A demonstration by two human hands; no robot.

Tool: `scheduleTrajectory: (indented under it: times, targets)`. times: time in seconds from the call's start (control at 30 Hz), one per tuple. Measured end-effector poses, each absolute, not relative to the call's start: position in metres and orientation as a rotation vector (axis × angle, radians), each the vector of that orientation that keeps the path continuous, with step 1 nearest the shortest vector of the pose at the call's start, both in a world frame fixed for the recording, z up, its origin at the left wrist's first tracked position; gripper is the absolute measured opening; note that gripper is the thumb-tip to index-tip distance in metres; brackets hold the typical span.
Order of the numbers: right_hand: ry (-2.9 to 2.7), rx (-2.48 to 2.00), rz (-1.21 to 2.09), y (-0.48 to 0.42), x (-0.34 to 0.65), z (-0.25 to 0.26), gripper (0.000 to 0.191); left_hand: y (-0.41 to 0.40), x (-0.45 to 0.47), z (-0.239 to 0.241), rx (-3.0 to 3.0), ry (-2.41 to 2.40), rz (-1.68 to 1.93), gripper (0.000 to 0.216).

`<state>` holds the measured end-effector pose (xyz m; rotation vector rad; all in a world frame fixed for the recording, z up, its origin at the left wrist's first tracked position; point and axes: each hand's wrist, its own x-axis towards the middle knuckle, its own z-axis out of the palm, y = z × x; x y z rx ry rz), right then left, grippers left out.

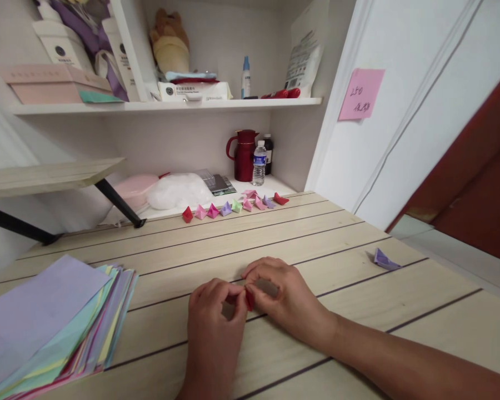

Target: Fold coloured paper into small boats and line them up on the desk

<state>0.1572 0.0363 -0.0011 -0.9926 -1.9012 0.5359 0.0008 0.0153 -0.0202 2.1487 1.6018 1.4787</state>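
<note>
My left hand [214, 322] and my right hand [281, 294] meet low in the middle of the wooden table [316, 239]. Both pinch a small red folded paper piece [249, 299] between their fingertips; most of it is hidden by the fingers. A row of several small folded paper shapes [233, 206] in red, pink, purple and green lies along the table's far edge. One purple folded shape [385, 259] lies alone to the right of my hands.
A fanned stack of coloured paper sheets [54, 322] sits at the near left. Behind the table are shelves with a red jug [244, 155], a water bottle [259, 163], boxes and bags. A pink sticky note [360, 93] hangs on the white door.
</note>
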Motion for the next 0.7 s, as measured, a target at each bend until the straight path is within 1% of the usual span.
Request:
scheduleTrajectory:
  times: [0.17, 0.7]
  targets:
    - [-1.855, -0.996, 0.616, 0.0385, 0.1583, -0.0014, 0.020, 0.0176, -0.0017, -0.0190, 2.065, 1.577, 1.503, 0.014]
    - [-1.822, -0.958, 0.716, 0.0395, 0.1620, 0.0021, 0.017, 0.0184, -0.0019, -0.0181, 1.921, 1.629, 1.465, 0.009]
